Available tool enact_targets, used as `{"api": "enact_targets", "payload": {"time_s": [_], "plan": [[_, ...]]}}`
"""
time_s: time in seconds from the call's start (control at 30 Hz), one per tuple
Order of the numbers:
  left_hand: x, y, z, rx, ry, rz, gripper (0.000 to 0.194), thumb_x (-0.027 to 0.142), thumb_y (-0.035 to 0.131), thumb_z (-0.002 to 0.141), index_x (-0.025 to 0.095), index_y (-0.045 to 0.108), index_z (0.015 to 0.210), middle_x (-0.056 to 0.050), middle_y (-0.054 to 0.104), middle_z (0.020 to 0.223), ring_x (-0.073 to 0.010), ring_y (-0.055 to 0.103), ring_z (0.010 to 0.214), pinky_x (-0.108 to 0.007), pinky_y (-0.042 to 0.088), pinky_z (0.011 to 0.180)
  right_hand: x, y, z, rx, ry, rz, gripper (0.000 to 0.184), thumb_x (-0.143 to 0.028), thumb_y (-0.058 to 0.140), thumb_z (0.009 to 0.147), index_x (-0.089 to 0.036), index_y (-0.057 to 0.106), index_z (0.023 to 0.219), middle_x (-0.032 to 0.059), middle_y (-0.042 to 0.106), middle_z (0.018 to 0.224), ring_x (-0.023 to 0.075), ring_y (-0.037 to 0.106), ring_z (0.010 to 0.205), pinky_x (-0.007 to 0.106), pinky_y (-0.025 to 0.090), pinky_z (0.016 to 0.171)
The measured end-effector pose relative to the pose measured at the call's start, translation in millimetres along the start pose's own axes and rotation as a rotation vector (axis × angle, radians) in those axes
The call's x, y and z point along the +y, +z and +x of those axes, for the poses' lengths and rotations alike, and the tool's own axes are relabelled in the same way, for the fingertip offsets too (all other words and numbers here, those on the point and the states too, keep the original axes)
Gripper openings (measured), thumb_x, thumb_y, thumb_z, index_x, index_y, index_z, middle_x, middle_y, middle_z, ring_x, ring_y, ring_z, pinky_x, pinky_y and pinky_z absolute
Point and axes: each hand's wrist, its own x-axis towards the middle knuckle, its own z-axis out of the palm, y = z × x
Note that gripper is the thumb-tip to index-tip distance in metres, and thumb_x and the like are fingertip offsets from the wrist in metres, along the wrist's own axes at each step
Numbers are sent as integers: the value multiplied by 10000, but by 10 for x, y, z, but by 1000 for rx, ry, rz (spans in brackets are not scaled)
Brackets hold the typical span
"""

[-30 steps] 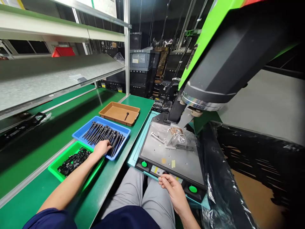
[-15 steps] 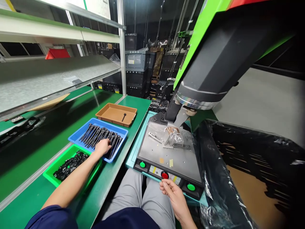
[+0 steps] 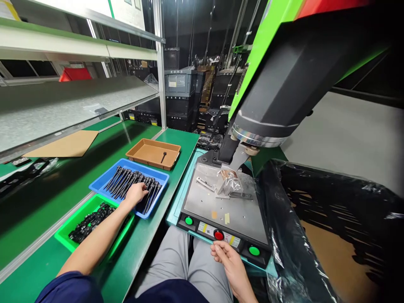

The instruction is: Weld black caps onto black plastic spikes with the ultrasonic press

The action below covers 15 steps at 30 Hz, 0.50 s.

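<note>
My left hand [image 3: 136, 194] reaches into the blue tray [image 3: 100, 183], its fingers pinched at the heads of the thin black rod-like parts [image 3: 121, 180] lying there in a row. It seems to grip one of them, though the fingers cover most of it. Below my left forearm stands a green bin [image 3: 65, 235] with small black pieces [image 3: 91, 221] heaped inside. My right hand [image 3: 229, 260] hovers by the front edge of the machine, close to the red button [image 3: 219, 235]. Its thumb and fingers are pressed together; whatever may be between them is hidden.
A brown tray [image 3: 139, 156] with one black rod-like part [image 3: 163, 157] lies behind the blue tray. Right of the table stands a machine with a metal plate [image 3: 202, 206], green buttons [image 3: 254, 251] and a large overhanging head [image 3: 268, 92]. A bin lined with black plastic [image 3: 280, 219] flanks it.
Both hands stay almost where they were, the left still among the black rod-like parts. The view has shifted slightly.
</note>
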Motion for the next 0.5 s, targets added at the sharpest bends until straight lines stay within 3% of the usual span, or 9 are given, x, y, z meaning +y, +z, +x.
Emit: {"api": "enact_targets", "payload": {"time_s": [0.1, 0.17, 0.27, 0.33, 0.43, 0.5], "plan": [[20, -41, -37, 57, -6, -2, 263, 343, 537, 850, 177, 677, 998, -101, 711, 989, -253, 653, 931, -323, 488, 793, 14, -8, -31, 8, 8, 6, 475, -618, 720, 689, -188, 704, 889, 88, 706, 842, 259, 638, 792, 358, 495, 701], [48, -78, -28, 145, 21, -5, 339, 333, 444, 903, 168, 634, 1130, -125, 660, 1151, -265, 596, 1085, -353, 455, 926, 24, -8, -47, 10, 17, 7, 466, -611, 719, 696, -188, 701, 892, 84, 704, 842, 252, 634, 791, 350, 491, 700], [90, -111, 66, 273, 188, -21, 410, 314, 401, 925, 164, 554, 1274, -121, 535, 1370, -266, 428, 1304, -386, 321, 1103, 15, 8, -59, 10, 21, 7, 473, -617, 718, 692, -186, 699, 888, 86, 704, 841, 252, 634, 790, 350, 488, 699], [97, -103, 157, 250, 298, 2, 416, 333, 404, 924, 159, 570, 1263, -115, 535, 1382, -270, 387, 1339, -413, 271, 1139, -15, 12, -67, 16, 15, 12, 474, -617, 720, 689, -185, 697, 883, 88, 705, 839, 253, 635, 788, 353, 489, 696], [59, -56, 285, 133, 378, 102, 419, 379, 368, 928, 154, 633, 1161, -118, 622, 1276, -265, 463, 1279, -415, 251, 1150, -89, -57, -110, 45, -8, 20, 468, -610, 719, 695, -178, 698, 874, 94, 709, 835, 252, 640, 778, 353, 493, 685], [7, -24, 350, 140, 432, 149, 424, 398, 350, 922, 164, 654, 1100, -122, 644, 1242, -260, 507, 1237, -400, 271, 1142, -142, -182, -174, 112, -35, 27, 468, -604, 714, 707, -171, 699, 884, 100, 712, 838, 247, 644, 770, 350, 496, 678]]}}
